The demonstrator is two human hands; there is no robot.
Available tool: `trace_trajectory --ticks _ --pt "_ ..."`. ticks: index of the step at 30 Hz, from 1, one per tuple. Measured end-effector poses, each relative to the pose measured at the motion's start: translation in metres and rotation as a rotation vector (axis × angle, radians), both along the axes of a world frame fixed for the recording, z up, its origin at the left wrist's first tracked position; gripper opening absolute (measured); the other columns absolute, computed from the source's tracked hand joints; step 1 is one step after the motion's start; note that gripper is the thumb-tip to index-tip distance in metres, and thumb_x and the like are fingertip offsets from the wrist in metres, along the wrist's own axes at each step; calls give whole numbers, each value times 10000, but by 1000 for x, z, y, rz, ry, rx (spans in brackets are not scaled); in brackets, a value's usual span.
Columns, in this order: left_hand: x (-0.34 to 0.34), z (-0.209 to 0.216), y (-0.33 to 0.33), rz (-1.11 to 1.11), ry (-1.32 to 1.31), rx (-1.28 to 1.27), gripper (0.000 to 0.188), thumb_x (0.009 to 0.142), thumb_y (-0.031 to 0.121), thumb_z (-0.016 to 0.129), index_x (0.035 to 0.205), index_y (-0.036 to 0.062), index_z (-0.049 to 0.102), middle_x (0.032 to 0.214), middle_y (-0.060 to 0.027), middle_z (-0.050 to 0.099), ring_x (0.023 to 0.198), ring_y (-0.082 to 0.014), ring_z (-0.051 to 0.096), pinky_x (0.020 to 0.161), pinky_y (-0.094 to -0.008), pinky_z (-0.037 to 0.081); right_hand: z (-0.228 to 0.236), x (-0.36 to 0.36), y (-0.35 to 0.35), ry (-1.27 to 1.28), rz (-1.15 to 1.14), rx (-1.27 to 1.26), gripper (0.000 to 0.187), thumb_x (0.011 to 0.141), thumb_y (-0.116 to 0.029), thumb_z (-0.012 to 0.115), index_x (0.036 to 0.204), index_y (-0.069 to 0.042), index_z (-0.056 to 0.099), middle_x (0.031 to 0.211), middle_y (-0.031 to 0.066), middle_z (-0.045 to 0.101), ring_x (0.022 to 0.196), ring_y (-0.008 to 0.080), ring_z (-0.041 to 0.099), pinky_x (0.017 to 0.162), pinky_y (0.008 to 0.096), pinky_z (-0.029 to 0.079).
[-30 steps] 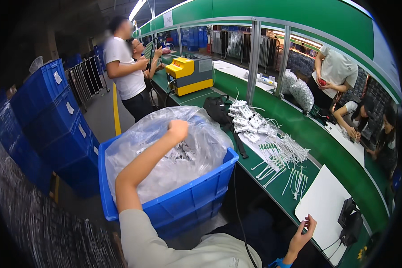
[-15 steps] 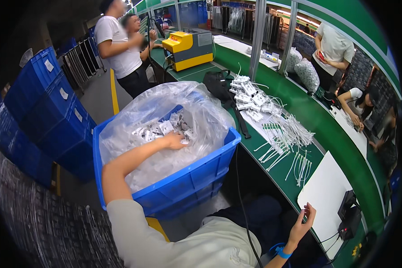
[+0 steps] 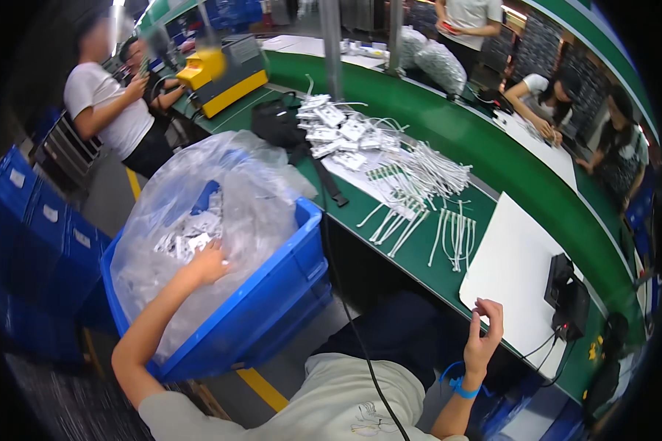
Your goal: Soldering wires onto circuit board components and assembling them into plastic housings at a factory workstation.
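Note:
My left hand [image 3: 210,264] is down inside a blue plastic bin [image 3: 272,279] lined with a clear plastic bag [image 3: 261,213]. Its fingertips meet a small white plastic part [image 3: 200,240] at the edge of a heap of similar parts; blur and the hand itself hide whether they grip it. My right hand [image 3: 482,334], with a blue wristband [image 3: 463,388], is raised beside the workbench edge, near a white board [image 3: 504,272]. Its fingers are loosely bent, the thumb stands apart, and nothing is in it. White parts with cables [image 3: 346,132] are piled on the green bench [image 3: 349,213].
Green strips with white cables [image 3: 456,228] lie near the bench edge. A black bag [image 3: 276,121] and a yellow-grey machine [image 3: 224,77] stand farther back. Black devices [image 3: 570,301] sit on the right. A black cable [image 3: 338,279] hangs before me. Stacked blue crates [image 3: 40,213] and co-workers surround the bench.
The view has turned right, so bin and bench appear farther left. My left hand stays in the bin at the parts. My right hand stays raised by the board, fingers slightly more bent.

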State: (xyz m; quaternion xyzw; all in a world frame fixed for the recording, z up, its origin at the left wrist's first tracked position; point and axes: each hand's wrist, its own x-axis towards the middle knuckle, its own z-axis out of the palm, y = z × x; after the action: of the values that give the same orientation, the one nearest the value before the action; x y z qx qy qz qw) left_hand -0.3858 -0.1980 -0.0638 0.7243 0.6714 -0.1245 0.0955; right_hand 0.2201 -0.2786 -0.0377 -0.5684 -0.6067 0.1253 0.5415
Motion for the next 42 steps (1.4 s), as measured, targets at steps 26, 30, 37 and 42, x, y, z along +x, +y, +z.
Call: trace_trajectory --ticks 26,30,37,42 --pt "-74 76 1 594 -862 610 325 1003 302 596 1146 19 666 986 -12 653 861 -101 601 740 -256 484 35 36 126 79 64 -86 164 885 -39 655 1036 13 689 853 97 677 774 171 620 749 283 486" --pt "-97 105 12 632 -1189 841 445 1034 355 532 1354 49 564 1268 -73 615 1107 -169 622 907 -294 508 13 45 194 -58 -110 -121 163 861 -123 689 973 -4 692 889 137 696 821 249 674 723 361 522" --pt "24 177 15 352 -1628 758 394 1057 379 468 1262 59 570 1117 -63 625 884 -156 663 810 -318 539 -40 30 287 -541 -281 -463 281 797 -257 749 834 9 665 941 207 664 889 380 660 776 472 536" --pt "146 185 17 570 -1459 490 382 1050 442 442 960 97 576 683 -32 563 527 -127 576 495 -278 493 -52 30 296 -366 -305 -436 170 768 -195 729 797 -36 676 891 174 692 866 371 676 741 462 542"
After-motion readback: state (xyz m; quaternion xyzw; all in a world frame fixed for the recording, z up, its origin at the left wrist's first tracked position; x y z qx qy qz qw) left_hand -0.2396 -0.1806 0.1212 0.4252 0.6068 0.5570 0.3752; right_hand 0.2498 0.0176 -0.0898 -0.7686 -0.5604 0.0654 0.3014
